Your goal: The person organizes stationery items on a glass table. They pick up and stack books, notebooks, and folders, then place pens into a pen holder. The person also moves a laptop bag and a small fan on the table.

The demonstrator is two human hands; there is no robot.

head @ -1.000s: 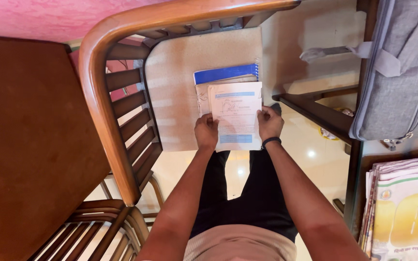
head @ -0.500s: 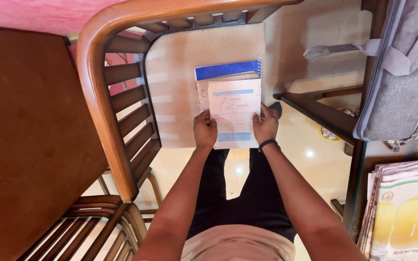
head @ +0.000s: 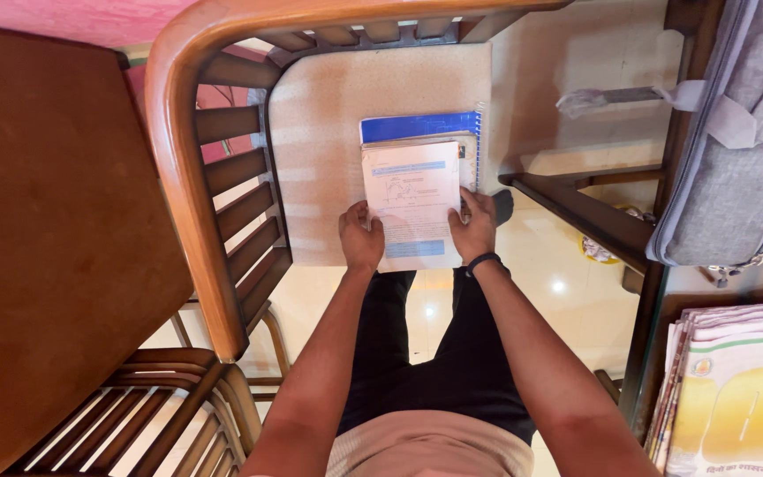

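Glossy cream floor tiles (head: 576, 265) are catching light spots under a wooden chair (head: 189, 168) with a curved rail and a beige seat (head: 320, 150).

Person's left hand (head: 361, 238) is gripping the left edge of a printed booklet (head: 411, 199): fingers curled and clenched on it, thumb lying on the top page. Right hand (head: 474, 225) is gripping the right edge the same way, fingers partly curled, thumb on the cover, dark band on the wrist (head: 481, 261). Booklet is sitting on the seat, on top of a beige book (head: 464, 159) and a blue spiral notebook (head: 417, 126), its near edge reaching the front edge of the seat.

Hidden or unclear:
- Fingertips under the booklet's edges are hiding from view; cannot tell whether they are also catching the books below.
- Booklet is covering most of the beige book and notebook; only strips are showing.
- Print on the booklet is too small to make out beyond a diagram and blue bars.
- Grey bag (head: 735, 132) at right is running off frame.
- Stack of magazines (head: 735, 389) at lower right is getting cut off.
- Brown tabletop (head: 46, 247) at left is cropped too.
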